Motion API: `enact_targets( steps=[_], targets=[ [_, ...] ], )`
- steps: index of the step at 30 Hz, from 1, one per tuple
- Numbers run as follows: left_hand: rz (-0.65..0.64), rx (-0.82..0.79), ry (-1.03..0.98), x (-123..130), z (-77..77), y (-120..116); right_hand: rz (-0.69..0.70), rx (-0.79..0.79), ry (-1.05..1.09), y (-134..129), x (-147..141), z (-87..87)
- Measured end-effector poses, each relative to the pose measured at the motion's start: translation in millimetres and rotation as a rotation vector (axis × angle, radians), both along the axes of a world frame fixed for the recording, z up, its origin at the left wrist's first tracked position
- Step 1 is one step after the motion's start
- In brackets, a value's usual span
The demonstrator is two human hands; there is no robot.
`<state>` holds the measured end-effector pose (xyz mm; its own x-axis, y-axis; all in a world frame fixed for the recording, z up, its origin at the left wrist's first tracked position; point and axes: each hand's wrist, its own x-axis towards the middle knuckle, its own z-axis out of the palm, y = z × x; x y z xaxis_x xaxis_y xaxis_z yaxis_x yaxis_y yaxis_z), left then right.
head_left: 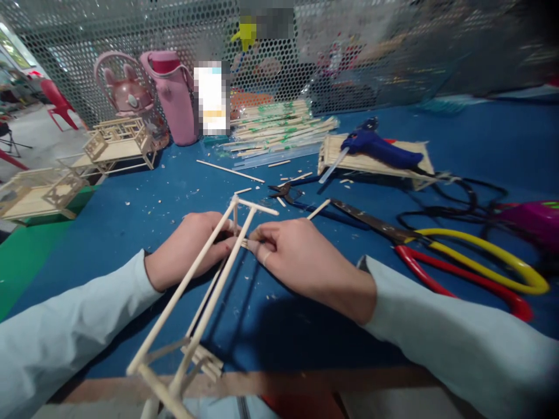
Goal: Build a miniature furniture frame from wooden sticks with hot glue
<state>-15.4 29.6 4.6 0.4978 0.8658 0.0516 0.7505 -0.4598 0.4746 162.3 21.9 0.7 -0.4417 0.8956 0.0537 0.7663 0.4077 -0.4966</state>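
A long, narrow frame of pale wooden sticks (222,273) slants from the table's near edge up to the middle of the view. My left hand (196,244) is closed at the frame's far end, its fingertips pinching around the thin upright there and partly hidden behind the sticks. From the other side my right hand (305,256) reaches in, thumb and forefinger pinched on a small wooden piece (245,242) beside the left fingertips. A few short sticks (205,362) are joined at the near, lower part of the frame.
Scissors (388,230) and pliers (301,203) lie right of centre. Behind them a blue glue gun (384,150) rests on a wooden piece. Stick bundles (279,128), a pink bottle (177,99) and small wooden models (120,145) stand farther back. Cables run at right.
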Motion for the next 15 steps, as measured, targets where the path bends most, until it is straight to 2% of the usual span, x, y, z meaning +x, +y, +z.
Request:
enact_targets(
  steps=[3, 5, 11, 13, 15],
  targets=[
    [-0.036, 0.001, -0.04, -1, -1.2, 1, 0.088, -0.007, -0.055, -4, 5, 2.3],
    [-0.056, -0.003, -0.045, -2, -1.3, 2, 0.097, -0.03, -0.065, -6, 10, 3.9],
    [-0.102, -0.003, -0.049, -1, -0.3, 5, 0.075, -0.069, -0.063, -10, 21, 9.2],
    [-0.099, -0.006, -0.061, -1, 0.2, 4, 0.063, -0.05, -0.108, -10, 26, 15.9],
    [-0.091, -0.019, -0.07, 0, 0.9, 4, -0.019, -0.006, -0.149, -7, 34, 27.2]
  ],
)
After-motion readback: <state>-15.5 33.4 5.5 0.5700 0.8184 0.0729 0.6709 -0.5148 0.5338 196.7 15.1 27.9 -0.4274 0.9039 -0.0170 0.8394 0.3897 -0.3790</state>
